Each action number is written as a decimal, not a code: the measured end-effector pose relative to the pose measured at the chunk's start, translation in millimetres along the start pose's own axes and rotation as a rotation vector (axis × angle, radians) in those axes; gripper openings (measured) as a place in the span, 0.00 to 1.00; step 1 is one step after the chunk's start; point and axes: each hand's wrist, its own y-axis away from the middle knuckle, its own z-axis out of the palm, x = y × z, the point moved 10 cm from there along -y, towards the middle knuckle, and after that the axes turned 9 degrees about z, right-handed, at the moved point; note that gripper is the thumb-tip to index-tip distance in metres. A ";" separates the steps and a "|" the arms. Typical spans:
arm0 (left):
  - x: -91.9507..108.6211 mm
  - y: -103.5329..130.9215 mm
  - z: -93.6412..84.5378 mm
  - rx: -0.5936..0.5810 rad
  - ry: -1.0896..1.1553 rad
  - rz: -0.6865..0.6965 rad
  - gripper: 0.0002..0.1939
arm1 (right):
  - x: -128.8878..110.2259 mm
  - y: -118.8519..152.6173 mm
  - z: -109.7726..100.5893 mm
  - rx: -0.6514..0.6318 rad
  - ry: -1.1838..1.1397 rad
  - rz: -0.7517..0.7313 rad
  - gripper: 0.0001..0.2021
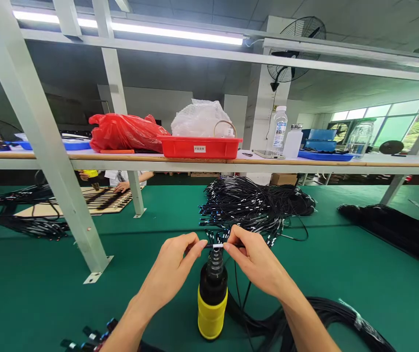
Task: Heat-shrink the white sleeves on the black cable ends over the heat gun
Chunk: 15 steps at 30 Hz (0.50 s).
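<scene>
Between my two hands a thin black cable is stretched level, with a short white sleeve (218, 245) at its middle. My left hand (178, 259) pinches the cable left of the sleeve. On the other side, the fingertips of my right hand (251, 256) are closed on it at the sleeve's right end. Directly below stands a yellow and black heat gun (212, 298), upright, its ribbed dark nozzle pointing up at the sleeve. Whether the nozzle touches the sleeve, I cannot tell.
Behind my hands lies a large heap of black cables (253, 200) with white ends. More cable bundles (345, 322) lie at the front right and far right (388, 227). A white post (73, 195) supports a shelf holding a red bin (200, 149). A co-worker's hand (122, 187) shows at back left.
</scene>
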 end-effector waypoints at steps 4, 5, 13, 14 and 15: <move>-0.9 1.3 0.0 0.001 0.018 -0.005 0.22 | 0.8 0.0 -0.9 0.009 -0.007 -0.001 0.11; -0.9 1.4 -0.2 0.002 0.027 -0.004 0.22 | 0.5 0.3 -1.2 0.010 -0.006 0.000 0.10; 3.0 2.8 -7.7 0.042 0.134 0.019 0.14 | -1.2 2.9 -4.1 -0.003 0.006 0.015 0.10; 3.3 3.0 -8.3 0.045 0.139 0.021 0.13 | -1.2 2.8 -4.6 0.001 0.005 0.013 0.10; 3.3 3.0 -8.5 0.045 0.140 0.020 0.14 | -1.4 2.7 -5.1 0.006 0.002 0.008 0.10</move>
